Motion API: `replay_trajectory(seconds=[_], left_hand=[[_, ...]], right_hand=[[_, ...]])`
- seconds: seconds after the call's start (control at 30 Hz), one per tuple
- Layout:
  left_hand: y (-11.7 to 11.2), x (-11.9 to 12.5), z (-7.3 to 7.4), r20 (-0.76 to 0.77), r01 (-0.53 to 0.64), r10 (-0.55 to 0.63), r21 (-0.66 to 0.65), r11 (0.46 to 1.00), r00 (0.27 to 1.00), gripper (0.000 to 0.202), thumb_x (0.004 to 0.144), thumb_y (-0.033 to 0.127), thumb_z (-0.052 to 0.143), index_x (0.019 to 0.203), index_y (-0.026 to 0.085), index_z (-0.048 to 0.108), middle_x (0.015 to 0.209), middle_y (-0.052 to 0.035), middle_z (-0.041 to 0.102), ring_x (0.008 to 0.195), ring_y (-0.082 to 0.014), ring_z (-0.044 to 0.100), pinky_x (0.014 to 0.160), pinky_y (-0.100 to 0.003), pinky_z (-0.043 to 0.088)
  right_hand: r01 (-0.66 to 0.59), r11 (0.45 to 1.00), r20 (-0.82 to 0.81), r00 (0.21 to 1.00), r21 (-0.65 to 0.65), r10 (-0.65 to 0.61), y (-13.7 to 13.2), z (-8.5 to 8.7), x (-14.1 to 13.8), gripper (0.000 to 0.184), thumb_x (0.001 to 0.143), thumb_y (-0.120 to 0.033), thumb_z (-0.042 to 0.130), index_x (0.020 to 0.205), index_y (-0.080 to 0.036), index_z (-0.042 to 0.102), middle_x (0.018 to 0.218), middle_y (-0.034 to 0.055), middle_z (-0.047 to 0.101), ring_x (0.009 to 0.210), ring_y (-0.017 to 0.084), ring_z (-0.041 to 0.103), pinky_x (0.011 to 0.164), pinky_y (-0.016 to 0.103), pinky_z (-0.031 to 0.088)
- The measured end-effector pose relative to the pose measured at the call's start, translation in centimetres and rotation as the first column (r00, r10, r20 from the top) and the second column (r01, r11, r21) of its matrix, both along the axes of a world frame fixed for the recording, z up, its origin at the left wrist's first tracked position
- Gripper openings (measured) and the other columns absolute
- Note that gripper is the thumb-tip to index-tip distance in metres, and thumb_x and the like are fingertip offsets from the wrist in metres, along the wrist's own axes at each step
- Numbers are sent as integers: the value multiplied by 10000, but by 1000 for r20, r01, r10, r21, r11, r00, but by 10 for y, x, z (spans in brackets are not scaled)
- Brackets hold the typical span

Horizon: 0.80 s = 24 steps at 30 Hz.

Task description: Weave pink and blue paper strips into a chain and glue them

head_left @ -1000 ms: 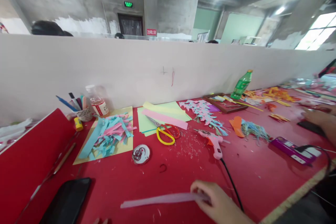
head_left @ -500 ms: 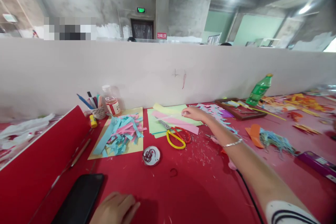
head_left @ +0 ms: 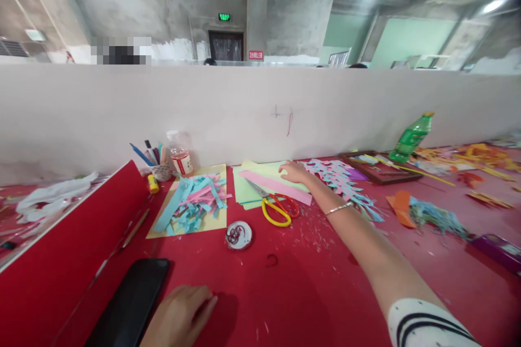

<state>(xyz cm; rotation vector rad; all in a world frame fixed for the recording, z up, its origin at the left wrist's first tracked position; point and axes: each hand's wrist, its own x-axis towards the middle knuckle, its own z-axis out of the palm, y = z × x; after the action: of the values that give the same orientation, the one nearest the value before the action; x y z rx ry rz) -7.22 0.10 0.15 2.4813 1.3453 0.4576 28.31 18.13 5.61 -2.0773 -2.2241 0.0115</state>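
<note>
Red runs right across the worktop (head_left: 309,298) below us, and our right arm is stretched far out over it, a silvery bracelet (head_left: 339,207) at the wrist. Out at the end, our right hand (head_left: 296,172) is bent over the far side of the pale green paper sheets (head_left: 241,191), its fingers curled downward; whether they pinch any paper, we cannot tell. Just in front of that hand, a pink paper strip (head_left: 287,186) lies slantwise across the green stack, and the scissors (head_left: 266,196), one handle loop yellow and the other red, rest with their blades over the strip, partly spread.

Nearer to us, our left hand (head_left: 179,309) is low over the worktop, just beside a black smartphone (head_left: 132,298). Its fingers bend inward, close to one another; we cannot see whether they hold anything.

Left of the sheets we have a heap of blue and pink paper strips (head_left: 193,200) on a yellow sheet (head_left: 220,218). Between heap and scissors, a bit nearer, sits a small round dish (head_left: 245,236) with dark red strands inside. And beyond our right wrist, fringed pink and blue paper (head_left: 334,178) reaches towards a brown-framed tray (head_left: 376,176).
</note>
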Motion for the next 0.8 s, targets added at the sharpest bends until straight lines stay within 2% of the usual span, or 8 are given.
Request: replay_trajectory(seconds=[0.07, 0.13, 0.23, 0.37, 0.47, 0.63, 0.8], left_hand=[[1, 0, -1, 29, 10, -9, -23, 1000, 1000, 243, 782, 346, 429, 694, 246, 632, 680, -11, 670, 629, -143, 614, 598, -174, 453], [2, -2, -3, 68, -2, 6, -49, 999, 998, 208, 759, 364, 457, 747, 256, 634, 730, -7, 680, 661, -145, 624, 619, -173, 464], [4, -5, -3, 110, -29, 38, -75, 997, 993, 206, 725, 397, 481, 779, 263, 627, 717, 4, 681, 656, -147, 630, 611, -173, 477], [6, -8, -4, 98, -53, 59, -66, 996, 993, 247, 730, 438, 461, 753, 259, 630, 740, -1, 681, 690, -158, 635, 622, -189, 487], [5, -8, -3, 72, -41, 45, -60, 997, 996, 254, 744, 434, 451, 767, 262, 635, 798, -7, 683, 749, -162, 634, 664, -197, 484], [-2, -3, 6, 35, -1, 3, -69, 998, 999, 215, 760, 393, 448, 793, 274, 623, 821, 7, 674, 759, -153, 624, 679, -197, 467], [-6, 4, 9, 34, 30, -25, -154, 988, 999, 197, 786, 308, 419, 833, 246, 600, 846, -11, 658, 789, -155, 603, 709, -213, 439]], right_hand=[[-67, 998, -59, 996, -14, 66, -23, 2, 2, 254, 827, -282, 468, 1039, -152, 524, 1059, 63, 538, 911, 164, 535, 777, 361, 445], [-145, 989, -137, 980, -14, 142, -51, 4, 1, 175, 815, -220, 469, 922, -160, 595, 975, 38, 588, 896, 144, 544, 798, 294, 422], [-232, 973, -250, 941, 16, 229, -96, 10, 0, 187, 799, -170, 446, 831, -172, 631, 888, 14, 628, 848, 116, 562, 771, 219, 408], [-243, 967, -336, 907, 73, 253, -145, 13, 4, 215, 784, -146, 421, 823, -174, 630, 872, 10, 639, 808, 99, 571, 745, 197, 403], [-209, 973, -383, 895, 96, 230, -167, 11, 6, 203, 764, -149, 436, 785, -171, 637, 827, 17, 641, 770, 105, 574, 719, 203, 406], [-198, 977, -433, 876, 80, 213, -173, 4, -2, 208, 770, -169, 430, 794, -202, 634, 851, 9, 643, 792, 131, 574, 726, 231, 403], [-272, 962, -212, 942, -25, 261, -134, -3, -18, 228, 798, -172, 423, 912, -213, 617, 952, 22, 628, 869, 144, 560, 778, 242, 390]])
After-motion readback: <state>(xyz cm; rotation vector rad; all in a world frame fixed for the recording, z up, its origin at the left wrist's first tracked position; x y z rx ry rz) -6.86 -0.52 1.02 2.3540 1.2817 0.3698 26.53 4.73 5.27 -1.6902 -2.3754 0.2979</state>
